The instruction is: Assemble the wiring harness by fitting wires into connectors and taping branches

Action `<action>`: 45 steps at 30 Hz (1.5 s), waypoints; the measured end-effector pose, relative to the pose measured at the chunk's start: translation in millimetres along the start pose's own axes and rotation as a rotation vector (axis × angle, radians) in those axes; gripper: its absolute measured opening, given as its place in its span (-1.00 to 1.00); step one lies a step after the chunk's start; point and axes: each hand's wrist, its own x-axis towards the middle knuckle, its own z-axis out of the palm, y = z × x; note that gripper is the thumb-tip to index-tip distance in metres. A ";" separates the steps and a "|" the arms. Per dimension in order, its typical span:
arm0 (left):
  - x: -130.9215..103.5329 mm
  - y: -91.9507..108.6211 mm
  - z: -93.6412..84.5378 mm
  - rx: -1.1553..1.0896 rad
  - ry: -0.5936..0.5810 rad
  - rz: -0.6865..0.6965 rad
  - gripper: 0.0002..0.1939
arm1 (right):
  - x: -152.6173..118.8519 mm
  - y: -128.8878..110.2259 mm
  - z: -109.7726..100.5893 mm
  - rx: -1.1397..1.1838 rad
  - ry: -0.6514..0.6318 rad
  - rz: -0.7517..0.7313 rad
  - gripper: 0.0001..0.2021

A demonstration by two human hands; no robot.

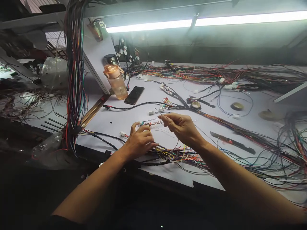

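At the frame's center, the left hand (141,142) curls its fingers around a wired connector (141,123) — just right, the right hand (181,126) pinches a thin wire (157,111).

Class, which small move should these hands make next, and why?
Probably bring the thin wire toward the blue-and-white connector: the right hand pinches the wire, its tip free, while the left hand is at the connector, a gap between.

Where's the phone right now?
In the head view, the phone lies left of centre on the white table, just right of the orange-lidded bottle and beyond the thin black cable.
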 end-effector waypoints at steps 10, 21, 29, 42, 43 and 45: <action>-17.0 -10.0 -2.4 -0.251 0.172 -0.084 -0.87 | -0.8 7.2 10.1 -0.062 0.058 -0.041 -0.69; 0.1 -76.9 -1.4 -0.029 -0.063 -0.506 -0.76 | 0.6 41.2 26.0 -0.211 -0.059 0.041 -0.71; 5.6 -79.3 -0.4 -0.675 0.225 -0.431 -0.80 | 7.3 46.5 27.3 -0.215 0.013 -0.146 -0.82; 11.6 -65.7 6.6 -0.770 0.416 -0.329 -0.78 | 2.4 26.9 35.7 -0.270 0.024 -0.215 -0.81; 11.6 -65.8 6.9 -0.763 0.417 -0.331 -0.78 | -1.5 26.4 40.6 -0.255 0.020 -0.206 -0.81; 11.8 -65.8 7.7 -0.748 0.412 -0.344 -0.79 | -9.4 25.1 50.7 -0.224 -0.016 -0.210 -0.80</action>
